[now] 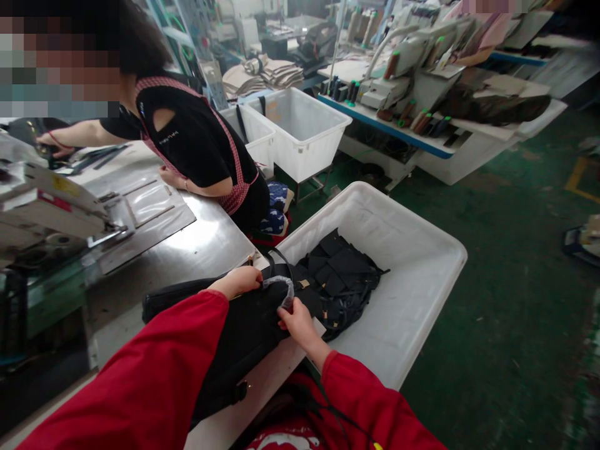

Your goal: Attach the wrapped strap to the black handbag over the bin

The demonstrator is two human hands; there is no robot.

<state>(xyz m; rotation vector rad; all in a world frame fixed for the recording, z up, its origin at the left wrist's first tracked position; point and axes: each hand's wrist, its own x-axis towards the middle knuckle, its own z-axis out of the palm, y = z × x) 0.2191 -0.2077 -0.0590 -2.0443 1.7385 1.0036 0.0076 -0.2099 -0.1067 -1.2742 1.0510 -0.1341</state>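
- The left hand [237, 281], in a red sleeve, rests on the top edge of a black bag [244, 325]; its fingers curl over the bag's far side, pressing on it, and how tightly they close cannot be told.
- The right hand [297, 322], also red-sleeved, grips the bag's handle, which is wrapped in clear plastic [282, 289]; the fingers are closed around the wrapped end.
- The black bag lies on its side across the near right corner of the metal surface [206, 240], its right end reaching past the surface's right edge toward the bin.
- A large white plastic bin [412, 294] stands on the green floor [515, 325] just beside the surface's right edge; it holds a heap of black bag pieces with straps and small gold fittings [340, 275], lying against the bin's near left wall.
- A sewing machine [44, 203] sits at the left edge of the surface, with a clear plastic template [145, 209] flat beside it.
- Another person in a black top and red checked apron [197, 144] sits at the far edge of the surface, one hand at a second machine, the other on the surface.
- Two more white bins [304, 128] stand behind that person, and farther worktables carry machines and stacks of tan material [265, 75].
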